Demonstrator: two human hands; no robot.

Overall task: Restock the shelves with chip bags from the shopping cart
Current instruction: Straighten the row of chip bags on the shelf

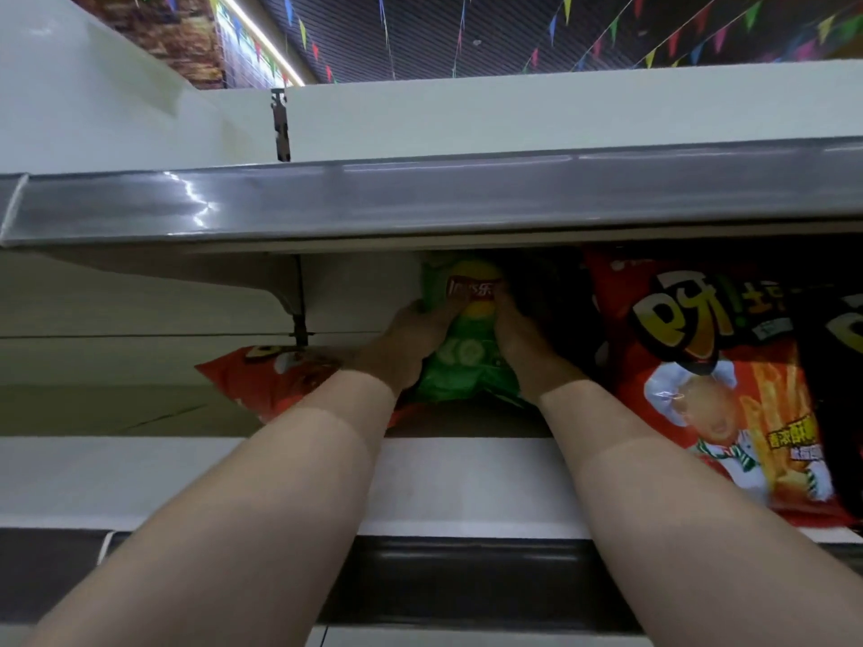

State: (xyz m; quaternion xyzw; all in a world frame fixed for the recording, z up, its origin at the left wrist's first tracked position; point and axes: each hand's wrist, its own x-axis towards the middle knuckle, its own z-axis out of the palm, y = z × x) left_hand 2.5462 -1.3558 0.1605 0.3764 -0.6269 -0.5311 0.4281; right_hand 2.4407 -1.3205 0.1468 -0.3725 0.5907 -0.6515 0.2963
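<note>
A green chip bag [467, 347] stands upright deep on the shelf [467, 483], under the shelf above. My left hand [406, 347] grips its left side and my right hand [523, 343] grips its right side, both arms reaching in from below. A red chip bag [266, 380] lies tilted on the shelf just left of my left wrist. The green bag's lower edge is partly hidden by my wrists.
A large red fries-snack bag [710, 380] leans at the shelf front on the right, with a dark bag [836, 389] beyond it at the edge. The upper shelf's grey price rail [420, 198] hangs low overhead. A bracket [299, 319] stands at left.
</note>
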